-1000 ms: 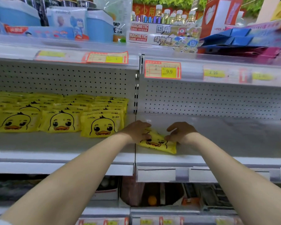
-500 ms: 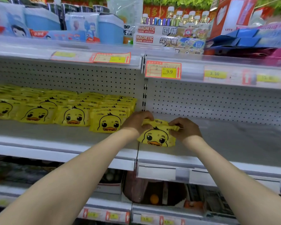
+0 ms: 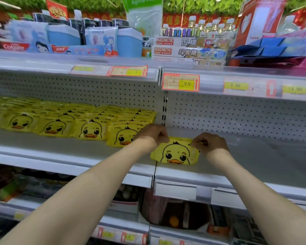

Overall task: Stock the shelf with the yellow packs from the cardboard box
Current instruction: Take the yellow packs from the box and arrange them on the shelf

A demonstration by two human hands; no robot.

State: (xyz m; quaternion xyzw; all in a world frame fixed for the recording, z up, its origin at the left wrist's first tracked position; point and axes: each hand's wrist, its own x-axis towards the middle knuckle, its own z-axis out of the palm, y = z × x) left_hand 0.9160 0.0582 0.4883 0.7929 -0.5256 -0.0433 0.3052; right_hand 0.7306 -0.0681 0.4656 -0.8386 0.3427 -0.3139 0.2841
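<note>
A yellow pack with a duck face (image 3: 175, 152) stands upright on the grey shelf (image 3: 245, 163), at the left end of the right bay. My left hand (image 3: 153, 135) pinches its top left corner and my right hand (image 3: 209, 143) pinches its top right corner. Rows of the same yellow packs (image 3: 88, 124) fill the left bay, leaning back in several rows. The nearest of them (image 3: 122, 137) stands just left of my left wrist. The cardboard box is not in view.
The right bay of the shelf is bare behind and right of the held pack, backed by white pegboard (image 3: 237, 115). Above hangs a shelf edge with price tags (image 3: 181, 82), carrying toothpaste, blue containers and game boxes. A lower shelf (image 3: 175, 218) holds dark goods.
The pack has gone from lying tilted flat to standing upright, face forward. Both hands moved from its sides to its top corners. The view has shifted up and to the right.
</note>
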